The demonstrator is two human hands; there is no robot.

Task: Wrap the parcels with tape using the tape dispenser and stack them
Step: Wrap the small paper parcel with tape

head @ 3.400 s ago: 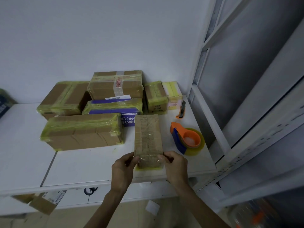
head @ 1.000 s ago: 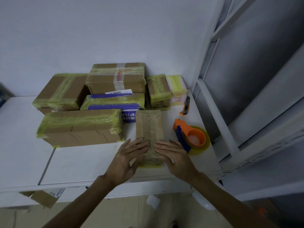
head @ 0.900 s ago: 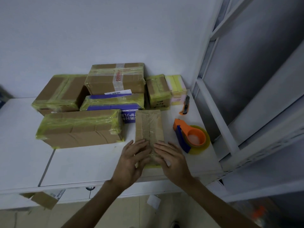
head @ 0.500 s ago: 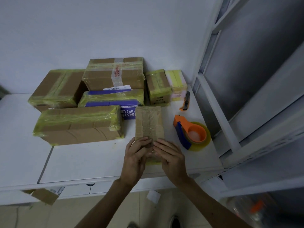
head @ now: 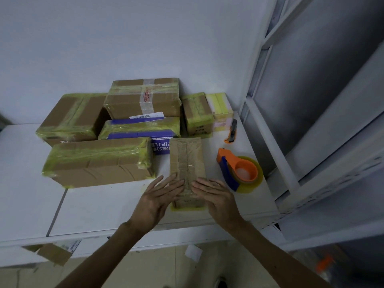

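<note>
Cardboard shows bare along the top of the small parcel [head: 187, 161] under my hands: brown, narrow and oblong, with a seam down its middle under clear tape and a fringe of yellow tape at its near base. It lies on the white tabletop [head: 99, 206] near the front edge, its long side pointing away from me, between the long parcel [head: 99, 161] on the left and the tape dispenser [head: 239, 173] on the right. My left hand [head: 158, 201] lies flat on its near left part, fingers straight and spread, holding nothing. My right hand [head: 216, 197] lies flat on the near right part the same way, fingertips close to the seam. The dispenser is orange with a blue front piece and carries a yellowish roll.

Behind, parcels wrapped in yellowish tape sit against the wall. The blue parcel [head: 141, 129] bears white Chinese characters on its front face, partly hidden, and I cannot read them. A white barcode label sticks out above it, under the top parcel [head: 143, 98], whose clear tape strip has red print too small to read. An orange and black utility knife [head: 232, 132] lies behind the dispenser
</note>
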